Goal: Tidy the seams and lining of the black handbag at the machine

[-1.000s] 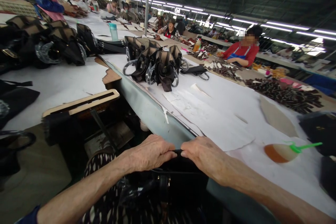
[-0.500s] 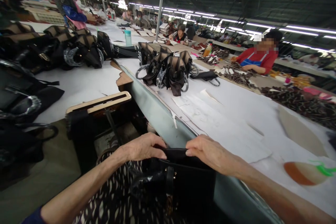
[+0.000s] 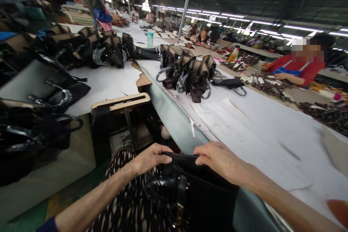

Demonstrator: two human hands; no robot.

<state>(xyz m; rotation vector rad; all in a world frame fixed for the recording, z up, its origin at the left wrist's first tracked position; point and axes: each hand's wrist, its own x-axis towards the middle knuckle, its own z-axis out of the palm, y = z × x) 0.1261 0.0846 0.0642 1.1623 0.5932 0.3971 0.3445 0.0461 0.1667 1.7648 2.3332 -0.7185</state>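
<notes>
A black handbag [image 3: 209, 197] rests upright against my lap at the table's edge, its wrapped handle and gold-coloured clasp facing me. My left hand [image 3: 153, 157] pinches the bag's top rim on the left, thumb on the near side. On the same rim, a short way to the right, my right hand [image 3: 217, 159] grips with thumb and fingers closed. The fingers on the far side of the rim are partly hidden. Between the two hands the rim is pulled fairly straight, and the bag's mouth shows as a dark gap.
Several black handbags [image 3: 197, 79] stand on the white-covered table [image 3: 261, 134]; more bags [image 3: 108, 45] are at the left. A pale frame-topped stand [image 3: 122, 102] is just left of my lap. A co-worker in red [image 3: 301, 69] sits across the table beside dark strips [image 3: 274, 87].
The view has swung left, so the surroundings sit further right. Both hands keep hold of the bag's rim, and the bag shows slightly more of its front.
</notes>
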